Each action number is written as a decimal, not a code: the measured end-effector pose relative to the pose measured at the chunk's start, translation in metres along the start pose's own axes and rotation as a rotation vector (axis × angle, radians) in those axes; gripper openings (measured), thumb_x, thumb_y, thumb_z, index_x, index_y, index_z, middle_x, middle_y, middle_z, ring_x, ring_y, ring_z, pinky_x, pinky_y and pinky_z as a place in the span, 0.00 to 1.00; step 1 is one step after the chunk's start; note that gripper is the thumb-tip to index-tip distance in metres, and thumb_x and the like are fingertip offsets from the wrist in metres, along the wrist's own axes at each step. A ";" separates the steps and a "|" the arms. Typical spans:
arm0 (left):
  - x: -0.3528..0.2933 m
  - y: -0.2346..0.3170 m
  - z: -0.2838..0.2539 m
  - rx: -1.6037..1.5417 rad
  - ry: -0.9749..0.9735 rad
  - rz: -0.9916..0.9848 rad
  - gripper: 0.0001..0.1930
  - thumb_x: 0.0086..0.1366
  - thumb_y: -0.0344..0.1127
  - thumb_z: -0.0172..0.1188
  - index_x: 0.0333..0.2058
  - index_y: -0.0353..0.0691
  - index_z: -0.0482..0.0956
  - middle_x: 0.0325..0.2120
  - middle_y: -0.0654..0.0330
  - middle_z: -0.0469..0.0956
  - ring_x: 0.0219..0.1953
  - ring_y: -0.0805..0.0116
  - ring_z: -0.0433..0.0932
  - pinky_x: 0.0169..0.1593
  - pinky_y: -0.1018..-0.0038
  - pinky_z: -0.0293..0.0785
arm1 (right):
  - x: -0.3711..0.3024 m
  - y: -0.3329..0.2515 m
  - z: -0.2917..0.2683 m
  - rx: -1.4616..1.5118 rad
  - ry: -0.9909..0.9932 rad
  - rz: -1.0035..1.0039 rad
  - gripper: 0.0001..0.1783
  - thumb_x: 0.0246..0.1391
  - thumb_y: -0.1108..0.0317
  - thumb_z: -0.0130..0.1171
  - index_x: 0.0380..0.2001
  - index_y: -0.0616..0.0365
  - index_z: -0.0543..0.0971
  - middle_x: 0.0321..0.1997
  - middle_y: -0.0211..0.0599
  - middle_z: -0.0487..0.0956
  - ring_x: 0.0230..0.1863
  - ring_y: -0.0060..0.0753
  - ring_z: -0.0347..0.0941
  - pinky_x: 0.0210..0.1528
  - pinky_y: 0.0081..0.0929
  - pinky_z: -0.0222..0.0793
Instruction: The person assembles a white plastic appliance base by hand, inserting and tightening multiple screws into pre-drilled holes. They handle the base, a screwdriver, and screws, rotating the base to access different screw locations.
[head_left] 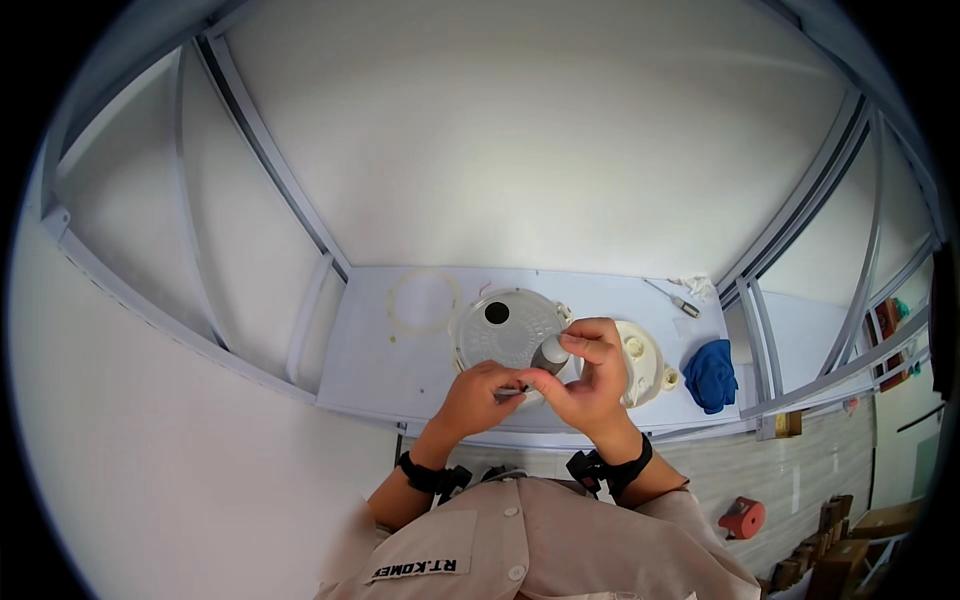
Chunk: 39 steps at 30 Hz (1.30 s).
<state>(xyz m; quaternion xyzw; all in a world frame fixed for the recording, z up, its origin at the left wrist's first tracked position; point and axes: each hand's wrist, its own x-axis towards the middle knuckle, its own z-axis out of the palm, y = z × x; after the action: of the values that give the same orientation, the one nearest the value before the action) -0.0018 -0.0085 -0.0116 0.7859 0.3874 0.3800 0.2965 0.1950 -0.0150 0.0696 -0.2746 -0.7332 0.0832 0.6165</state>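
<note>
Between the thumb and fingers of my right hand [590,385] is a grey cylinder with a pale rounded end [549,354], tilted above the table. My left hand [474,398] is closed close beside it. Its fingertips pinch a thin grey piece [510,391], whose kind I cannot make out, and both thumbs almost meet there. Just beyond my hands lies a round whitish plastic tub or cover [492,345] with a black round spot on it. To the right of my right hand lies a round cream plastic part [648,372] with raised fittings, partly hidden by that hand.
A pale thin ring [391,303] lies on the white table [360,375] at the left. Toward the right are a screwdriver [686,307], a crumpled white wad [698,286], a small cream fitting [669,379] and a blue cloth [710,377]. Metal frame posts [275,165] flank the table.
</note>
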 end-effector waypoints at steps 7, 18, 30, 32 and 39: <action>0.001 0.004 -0.005 0.080 -0.031 0.008 0.12 0.56 0.29 0.73 0.40 0.41 0.85 0.32 0.60 0.86 0.39 0.56 0.83 0.42 0.63 0.81 | 0.013 -0.009 -0.003 0.231 -0.179 0.039 0.30 0.52 0.76 0.74 0.55 0.56 0.71 0.60 0.54 0.73 0.59 0.49 0.75 0.61 0.41 0.73; -0.001 0.001 -0.001 0.045 0.023 0.029 0.10 0.56 0.29 0.72 0.37 0.42 0.83 0.32 0.61 0.86 0.38 0.55 0.83 0.42 0.62 0.80 | 0.011 -0.012 -0.001 -0.149 -0.096 -0.012 0.32 0.50 0.71 0.75 0.59 0.59 0.78 0.52 0.51 0.73 0.48 0.43 0.73 0.44 0.34 0.72; -0.002 -0.002 0.001 0.029 0.016 0.001 0.09 0.55 0.30 0.72 0.35 0.42 0.84 0.31 0.61 0.85 0.38 0.56 0.83 0.43 0.63 0.81 | 0.031 -0.024 -0.015 0.074 -0.301 0.148 0.25 0.53 0.73 0.72 0.56 0.61 0.82 0.49 0.46 0.81 0.47 0.41 0.79 0.50 0.30 0.76; -0.002 -0.008 0.004 0.011 0.038 0.023 0.09 0.55 0.29 0.72 0.35 0.42 0.84 0.31 0.60 0.85 0.38 0.55 0.83 0.42 0.63 0.81 | 0.026 -0.021 -0.011 -0.065 -0.223 0.082 0.26 0.52 0.73 0.73 0.56 0.60 0.82 0.49 0.44 0.80 0.46 0.39 0.78 0.47 0.29 0.76; 0.000 0.004 -0.003 0.098 0.017 0.045 0.09 0.55 0.29 0.72 0.34 0.40 0.83 0.31 0.59 0.85 0.37 0.55 0.83 0.41 0.63 0.81 | 0.036 -0.029 -0.004 0.080 -0.185 0.023 0.29 0.55 0.68 0.73 0.60 0.60 0.80 0.48 0.41 0.78 0.43 0.40 0.76 0.45 0.34 0.76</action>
<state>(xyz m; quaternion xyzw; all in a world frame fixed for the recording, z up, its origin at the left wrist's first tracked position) -0.0030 -0.0101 -0.0073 0.8048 0.3901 0.3738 0.2456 0.1872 -0.0214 0.1151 -0.2493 -0.7799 0.1445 0.5557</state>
